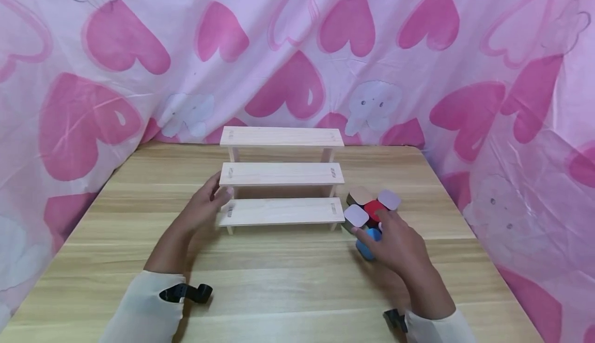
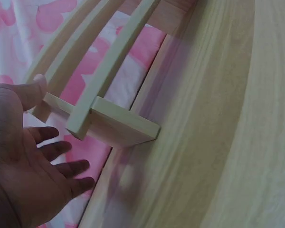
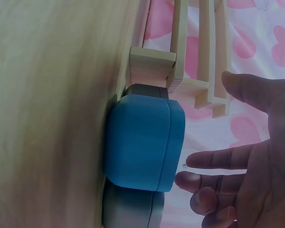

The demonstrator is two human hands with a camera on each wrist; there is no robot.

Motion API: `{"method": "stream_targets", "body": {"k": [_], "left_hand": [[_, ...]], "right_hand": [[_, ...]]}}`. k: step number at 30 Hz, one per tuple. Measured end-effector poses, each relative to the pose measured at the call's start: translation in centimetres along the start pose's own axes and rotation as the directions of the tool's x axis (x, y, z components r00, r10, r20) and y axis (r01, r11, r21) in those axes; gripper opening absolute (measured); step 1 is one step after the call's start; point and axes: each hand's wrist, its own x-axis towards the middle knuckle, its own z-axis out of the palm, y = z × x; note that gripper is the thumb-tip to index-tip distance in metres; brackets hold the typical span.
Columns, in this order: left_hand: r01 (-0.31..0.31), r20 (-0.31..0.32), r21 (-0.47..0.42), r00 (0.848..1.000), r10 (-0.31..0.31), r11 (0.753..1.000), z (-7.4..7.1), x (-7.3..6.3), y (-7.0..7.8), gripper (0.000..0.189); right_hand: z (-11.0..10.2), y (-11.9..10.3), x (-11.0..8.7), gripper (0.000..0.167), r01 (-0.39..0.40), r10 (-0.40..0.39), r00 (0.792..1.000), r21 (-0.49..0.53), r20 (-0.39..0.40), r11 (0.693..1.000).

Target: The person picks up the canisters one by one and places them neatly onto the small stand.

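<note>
A pale wooden three-step rack (image 1: 281, 173) stands at the middle of the table. Beside its left end is my left hand (image 1: 206, 204), thumb near the shelf ends and fingers spread; in the left wrist view the left hand (image 2: 38, 161) holds nothing. Close to the rack's right end, several small rounded boxes sit in a cluster: a blue one (image 1: 365, 249), a red-topped one (image 1: 373, 209), a beige-topped one (image 1: 360, 195) and lilac-topped ones (image 1: 356, 215). My right hand (image 1: 402, 242) hovers over them, partly hiding some. The right wrist view shows a gap between its fingers and the blue box (image 3: 137, 142).
The rack and boxes share a wood-grain table (image 1: 279, 291). A pink heart-patterned cloth (image 1: 288, 33) hangs behind it and along both sides. Black straps (image 1: 186, 293) sit on both sleeves.
</note>
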Motion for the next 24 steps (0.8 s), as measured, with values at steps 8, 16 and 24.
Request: {"method": "stream_targets", "body": {"k": [8, 16, 24], "left_hand": [[-0.008, 0.021, -0.047, 1.000, 0.009, 0.999, 0.39, 0.64, -0.73, 0.077], [0.008, 0.035, -0.031, 0.999, -0.007, 0.999, 0.46, 0.59, -0.90, 0.067], [0.007, 0.026, -0.006, 1.000, -0.006, 1.000, 0.93, 0.43, -1.00, 0.067]], "right_hand": [[0.31, -0.07, 0.11, 0.094, -0.009, 0.010, 1.000, -0.012, 0.029, 1.000], [0.53, -0.16, 0.26, 0.088, -0.017, 0.017, 0.999, -0.016, 0.033, 1.000], [0.28, 0.04, -0.04, 0.086, -0.052, 0.056, 0.997, -0.070, 0.058, 0.996]]}}
